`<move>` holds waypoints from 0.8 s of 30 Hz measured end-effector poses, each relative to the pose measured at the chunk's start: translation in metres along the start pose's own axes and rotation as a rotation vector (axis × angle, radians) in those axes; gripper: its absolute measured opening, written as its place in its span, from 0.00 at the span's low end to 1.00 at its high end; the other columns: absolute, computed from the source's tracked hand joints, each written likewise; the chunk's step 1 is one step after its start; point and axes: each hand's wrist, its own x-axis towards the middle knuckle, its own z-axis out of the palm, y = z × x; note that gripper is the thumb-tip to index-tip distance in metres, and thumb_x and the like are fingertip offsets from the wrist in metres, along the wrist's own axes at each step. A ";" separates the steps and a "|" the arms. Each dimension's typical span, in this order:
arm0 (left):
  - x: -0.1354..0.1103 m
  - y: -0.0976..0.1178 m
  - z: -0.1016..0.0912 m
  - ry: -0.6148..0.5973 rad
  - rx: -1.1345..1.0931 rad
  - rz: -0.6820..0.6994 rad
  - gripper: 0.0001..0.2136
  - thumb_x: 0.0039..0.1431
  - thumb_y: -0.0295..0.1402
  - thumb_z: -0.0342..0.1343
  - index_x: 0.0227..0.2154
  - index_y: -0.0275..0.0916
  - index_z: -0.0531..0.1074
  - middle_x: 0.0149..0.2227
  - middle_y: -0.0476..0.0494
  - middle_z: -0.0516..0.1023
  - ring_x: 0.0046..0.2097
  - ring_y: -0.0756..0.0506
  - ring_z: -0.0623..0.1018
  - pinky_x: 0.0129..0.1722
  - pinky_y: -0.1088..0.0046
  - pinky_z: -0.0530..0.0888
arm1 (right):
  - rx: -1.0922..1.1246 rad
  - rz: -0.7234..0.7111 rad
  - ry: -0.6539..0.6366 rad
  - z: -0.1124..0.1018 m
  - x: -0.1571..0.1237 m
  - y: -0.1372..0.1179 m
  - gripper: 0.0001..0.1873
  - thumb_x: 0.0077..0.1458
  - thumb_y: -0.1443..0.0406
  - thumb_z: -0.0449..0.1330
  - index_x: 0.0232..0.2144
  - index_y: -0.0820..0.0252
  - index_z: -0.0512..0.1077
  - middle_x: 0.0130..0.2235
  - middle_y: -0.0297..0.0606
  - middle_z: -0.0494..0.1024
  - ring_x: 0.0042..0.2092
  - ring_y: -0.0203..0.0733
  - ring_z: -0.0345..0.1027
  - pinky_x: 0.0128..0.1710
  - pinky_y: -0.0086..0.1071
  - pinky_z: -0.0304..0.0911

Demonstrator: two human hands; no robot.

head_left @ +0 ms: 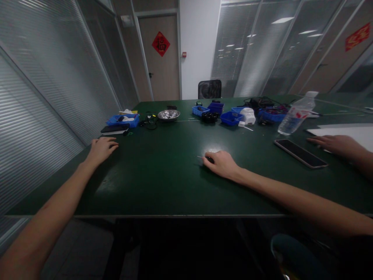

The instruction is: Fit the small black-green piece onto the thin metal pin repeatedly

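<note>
Rightward: phone, bottle; right hand clasps dark object; left hand loosely spread.

That person's left hand rests out at eleven o'clock, fingers loosely bent; the right hand, near one, is curled.

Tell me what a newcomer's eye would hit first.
Likely the red diamond on the door at the back, vivid against muted surroundings. Then the right hand, holding a small dark object near the green table's middle. The clear bottle at right, beyond the phone, may draw notice too.
</note>
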 end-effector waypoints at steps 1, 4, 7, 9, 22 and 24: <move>-0.001 0.000 -0.001 -0.002 0.002 -0.013 0.24 0.71 0.44 0.46 0.52 0.37 0.84 0.68 0.33 0.73 0.68 0.27 0.67 0.65 0.44 0.59 | -0.001 -0.001 0.000 0.000 0.000 0.000 0.25 0.75 0.50 0.49 0.39 0.57 0.80 0.31 0.39 0.81 0.31 0.41 0.72 0.33 0.33 0.55; -0.002 0.001 -0.004 -0.003 -0.004 -0.024 0.22 0.71 0.43 0.48 0.52 0.38 0.84 0.67 0.34 0.75 0.66 0.27 0.68 0.63 0.45 0.60 | 0.021 -0.004 -0.014 0.000 0.000 0.001 0.25 0.75 0.50 0.49 0.40 0.58 0.80 0.32 0.39 0.82 0.31 0.41 0.72 0.34 0.33 0.57; -0.001 0.002 -0.006 0.002 0.010 -0.013 0.22 0.71 0.45 0.50 0.50 0.38 0.85 0.62 0.32 0.77 0.62 0.27 0.71 0.61 0.46 0.63 | 0.028 0.000 -0.027 -0.001 0.000 0.001 0.26 0.75 0.50 0.49 0.41 0.57 0.80 0.32 0.39 0.82 0.31 0.41 0.72 0.34 0.33 0.58; 0.000 0.001 -0.006 -0.001 0.028 -0.014 0.22 0.71 0.46 0.50 0.49 0.38 0.85 0.58 0.30 0.79 0.58 0.27 0.73 0.59 0.48 0.66 | 0.011 0.002 -0.024 -0.001 0.000 0.001 0.26 0.75 0.50 0.49 0.41 0.57 0.80 0.32 0.39 0.82 0.31 0.41 0.72 0.33 0.33 0.57; 0.003 0.002 -0.001 0.053 -0.092 -0.097 0.17 0.68 0.38 0.57 0.53 0.39 0.83 0.51 0.34 0.83 0.52 0.34 0.80 0.52 0.62 0.74 | 0.004 0.009 -0.029 -0.001 0.001 0.000 0.25 0.75 0.50 0.48 0.42 0.57 0.80 0.33 0.39 0.82 0.32 0.42 0.73 0.34 0.33 0.57; 0.001 0.003 -0.002 0.137 -0.124 -0.153 0.18 0.68 0.38 0.57 0.55 0.36 0.82 0.50 0.34 0.82 0.50 0.37 0.80 0.52 0.64 0.74 | 0.009 0.005 -0.028 -0.001 0.001 0.000 0.25 0.75 0.50 0.48 0.43 0.57 0.80 0.33 0.39 0.82 0.32 0.41 0.73 0.34 0.33 0.57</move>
